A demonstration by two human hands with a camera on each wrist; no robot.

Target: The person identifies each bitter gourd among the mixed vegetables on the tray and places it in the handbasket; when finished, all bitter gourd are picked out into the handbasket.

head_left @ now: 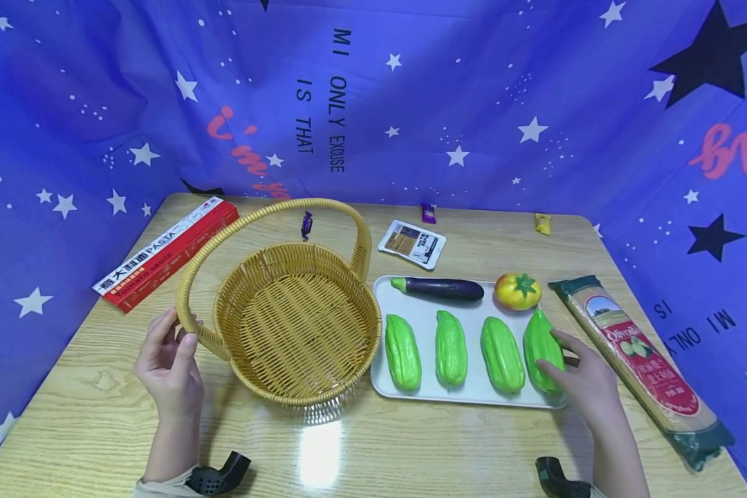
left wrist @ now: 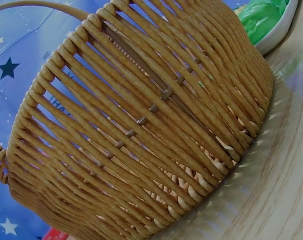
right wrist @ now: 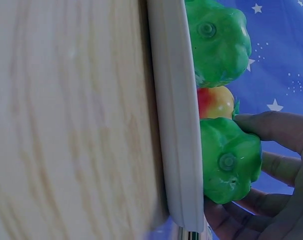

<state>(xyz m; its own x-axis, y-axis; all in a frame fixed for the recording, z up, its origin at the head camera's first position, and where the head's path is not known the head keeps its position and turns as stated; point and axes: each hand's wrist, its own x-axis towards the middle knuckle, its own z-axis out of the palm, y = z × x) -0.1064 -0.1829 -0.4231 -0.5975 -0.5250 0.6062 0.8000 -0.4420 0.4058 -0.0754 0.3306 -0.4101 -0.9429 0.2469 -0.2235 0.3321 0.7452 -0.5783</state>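
Observation:
My left hand (head_left: pixel 173 366) pinches the left side of the handle of a round woven basket (head_left: pixel 227 311), thumb in front and fingers behind. The left wrist view shows the woven wall (left wrist: pixel 141 120) close up, not the hand. On a white tray (head_left: pixel 426 395), my right hand (head_left: pixel 588 380) grips the rightmost long, ribbed green toy vegetable (head_left: pixel 540 346), thumb on one side and fingers on the other. In the right wrist view that green vegetable (right wrist: pixel 229 160) shows its lobed end. Other similar green vegetables (head_left: pixel 451 349) lie in a row to its left.
Behind the row, the tray carries an eggplant (head_left: pixel 445 289) and a red-yellow tomato (head_left: pixel 518 292). A pasta box (head_left: pixel 168 252) lies left, a noodle packet (head_left: pixel 641 366) right. Farther back are a flat white pack (head_left: pixel 412 243) and small wrapped candies (head_left: pixel 307 225). Blue star-printed cloth encloses the table.

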